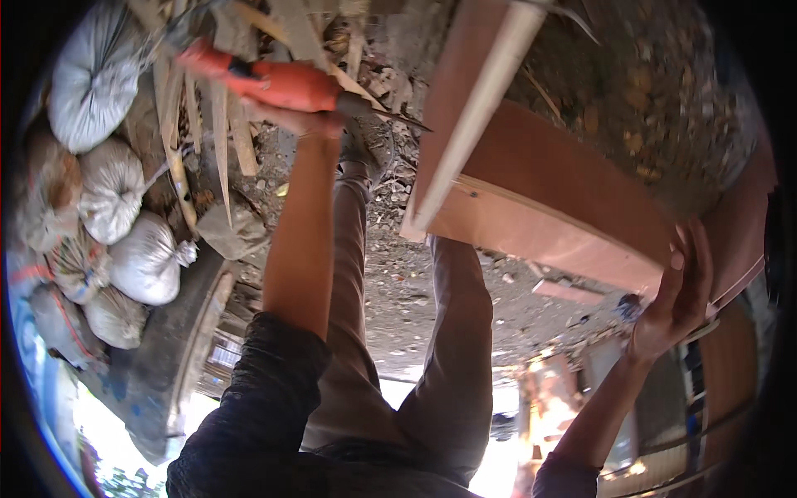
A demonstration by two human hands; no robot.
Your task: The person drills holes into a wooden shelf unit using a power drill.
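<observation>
My left hand (303, 120) is closed on an orange power tool (295, 87), whose long dark tip points right toward a reddish-brown wooden structure. That structure has an upright board with a pale edge (473, 116) and a long boxed piece (540, 232) running off to the lower right. My right hand (677, 290) has its fingers stretched out beside the far right end of the boxed piece, seemingly touching it. My legs and a shoe show between my arms, below the tool and the boards.
Tied white and grey sacks (141, 257) are piled at the left, beside a dark slab (162, 357). Loose wooden slats (224, 141) lie at the upper left. Rubble (631, 91) covers the ground at the upper right, and a small board piece (564, 290) lies under the boxed piece.
</observation>
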